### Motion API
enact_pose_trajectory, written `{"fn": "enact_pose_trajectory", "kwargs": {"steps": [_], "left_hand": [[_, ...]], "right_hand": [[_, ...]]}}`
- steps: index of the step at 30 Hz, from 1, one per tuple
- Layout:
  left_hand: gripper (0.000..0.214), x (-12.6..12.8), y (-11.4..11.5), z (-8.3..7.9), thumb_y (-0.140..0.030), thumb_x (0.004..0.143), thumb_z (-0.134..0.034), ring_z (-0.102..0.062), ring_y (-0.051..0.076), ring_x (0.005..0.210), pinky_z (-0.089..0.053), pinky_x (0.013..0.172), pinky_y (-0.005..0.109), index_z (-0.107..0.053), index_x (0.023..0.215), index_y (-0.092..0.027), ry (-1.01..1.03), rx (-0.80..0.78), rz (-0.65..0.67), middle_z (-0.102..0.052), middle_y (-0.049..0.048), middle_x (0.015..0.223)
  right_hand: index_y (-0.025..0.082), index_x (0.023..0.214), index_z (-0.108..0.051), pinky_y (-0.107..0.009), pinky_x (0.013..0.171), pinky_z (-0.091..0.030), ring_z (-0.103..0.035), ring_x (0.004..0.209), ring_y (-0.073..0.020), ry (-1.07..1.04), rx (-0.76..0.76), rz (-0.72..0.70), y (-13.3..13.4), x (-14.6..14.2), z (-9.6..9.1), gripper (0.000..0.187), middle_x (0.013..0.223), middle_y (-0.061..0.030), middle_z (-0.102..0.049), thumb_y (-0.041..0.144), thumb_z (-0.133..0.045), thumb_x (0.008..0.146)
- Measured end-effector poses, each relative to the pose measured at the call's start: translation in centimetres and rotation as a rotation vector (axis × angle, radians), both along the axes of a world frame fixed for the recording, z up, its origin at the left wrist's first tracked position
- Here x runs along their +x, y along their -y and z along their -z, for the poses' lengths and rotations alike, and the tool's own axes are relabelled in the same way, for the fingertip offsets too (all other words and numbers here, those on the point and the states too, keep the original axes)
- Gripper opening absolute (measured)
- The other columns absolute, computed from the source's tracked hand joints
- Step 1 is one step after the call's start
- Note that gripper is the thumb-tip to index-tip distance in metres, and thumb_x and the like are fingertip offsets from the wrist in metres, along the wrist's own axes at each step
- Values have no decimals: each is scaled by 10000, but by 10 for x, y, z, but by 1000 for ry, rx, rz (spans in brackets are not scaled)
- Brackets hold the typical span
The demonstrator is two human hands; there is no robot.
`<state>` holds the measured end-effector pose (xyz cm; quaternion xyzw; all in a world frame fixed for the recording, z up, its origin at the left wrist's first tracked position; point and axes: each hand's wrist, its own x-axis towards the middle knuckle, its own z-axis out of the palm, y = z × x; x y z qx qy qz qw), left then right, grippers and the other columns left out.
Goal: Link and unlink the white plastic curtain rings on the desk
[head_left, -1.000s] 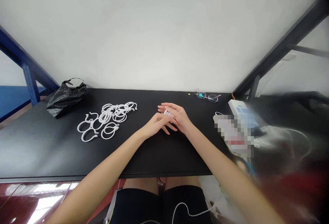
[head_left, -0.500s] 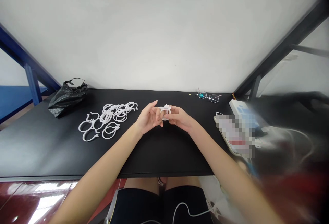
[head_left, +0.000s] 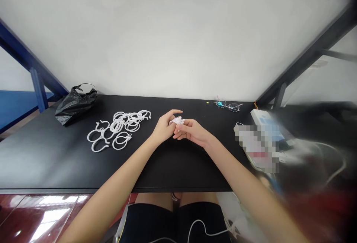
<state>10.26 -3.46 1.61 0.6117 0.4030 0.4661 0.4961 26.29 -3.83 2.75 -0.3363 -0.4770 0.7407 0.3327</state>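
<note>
There it is, a small white plastic ring [head_left: 178,120], mostly swallowed by fingers and showing only a pale curved sliver, pinched up between the left hand [head_left: 164,126] and the right hand [head_left: 192,132]. Both are curled nearly shut on it, just right of the heap of white rings [head_left: 119,129] on the black desk [head_left: 181,165] — a crumpled black bag [head_left: 76,105] sits behind that heap.

A white wall [head_left: 178,38] rises at twelve o'clock behind a black table [head_left: 55,161]. A blue steel frame [head_left: 36,66] slants at ten o'clock, a dark frame [head_left: 306,55] at two, and a glossy red floor [head_left: 47,213] reflects light at seven.
</note>
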Motion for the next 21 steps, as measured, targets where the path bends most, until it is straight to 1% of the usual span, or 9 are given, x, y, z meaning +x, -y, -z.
{"fn": "enact_pose_trajectory", "kwargs": {"steps": [2, 3, 6, 9, 11, 14, 16, 18, 21], "left_hand": [[347, 1, 0, 4, -213, 821, -564, -462, 102, 543, -404, 574, 220, -654, 1155, -184, -88, 141, -55, -472, -57, 568], [369, 0, -1, 6, -197, 829, -542, -498, 116, 582, -427, 609, 232, -645, 1183, -190, -112, 170, -59, -506, -44, 606], [434, -3, -2, 10, -125, 799, -511, -612, 171, 766, -483, 737, 283, -648, 1203, -203, -225, 268, -69, -652, 31, 843], [351, -10, -4, 12, -146, 815, -520, -655, 229, 896, -484, 838, 333, -710, 1103, -208, -411, 406, -82, -702, 88, 1022], [301, -15, -7, 13, -199, 847, -521, -677, 252, 864, -488, 814, 342, -727, 1067, -210, -530, 435, -70, -727, 101, 986], [302, -21, -12, 14, -183, 838, -519, -665, 225, 662, -479, 680, 305, -729, 1056, -193, -662, 425, -26, -724, 77, 768], [321, -24, -16, 15, -123, 799, -507, -644, 188, 606, -467, 638, 270, -728, 1027, -174, -647, 418, 46, -709, 48, 704], [342, -27, -18, 15, -86, 761, -492, -648, 162, 631, -473, 631, 240, -724, 1002, -156, -551, 390, 103, -721, 32, 731], [307, -27, -21, 15, -116, 733, -543, -650, 150, 640, -489, 603, 225, -726, 979, -127, -377, 275, 106, -732, 31, 757]], "right_hand": [[141, 744, -701, -225, 626, -578, -709, 657, -132, -13, 8, -28, 2, -2, -1, 327, 715, -26, -718, 438, -825, 687], [141, 731, -697, -226, 616, -575, -692, 620, -119, -23, 14, -30, 3, -3, -2, 325, 693, -17, -706, 443, -814, 702], [142, 662, -673, -219, 561, -552, -612, 502, -78, -25, 27, -11, 3, -5, -1, 340, 610, 13, -656, 453, -798, 720], [143, 630, -664, -228, 548, -548, -587, 480, -72, 17, 30, 42, 4, -7, 1, 351, 601, 13, -645, 453, -815, 696], [146, 638, -669, -241, 553, -557, -593, 484, -78, 35, 30, 66, 5, -9, 2, 353, 620, 9, -652, 459, -826, 677], [143, 660, -674, -255, 573, -570, -612, 505, -89, 66, 41, 72, 8, -15, 4, 367, 642, -3, -662, 479, -821, 676], [138, 671, -672, -258, 576, -571, -613, 505, -92, 80, 79, 86, 11, -21, 6, 384, 634, -4, -657, 496, -812, 678], [136, 680, -667, -263, 568, -569, -596, 483, -87, 65, 144, 134, 13, -27, 9, 407, 616, 6, -642, 519, -804, 670], [137, 692, -665, -283, 581, -571, -582, 476, -86, 37, 237, 159, 17, -33, 14, 402, 625, 9, -635, 523, -779, 698]]}}
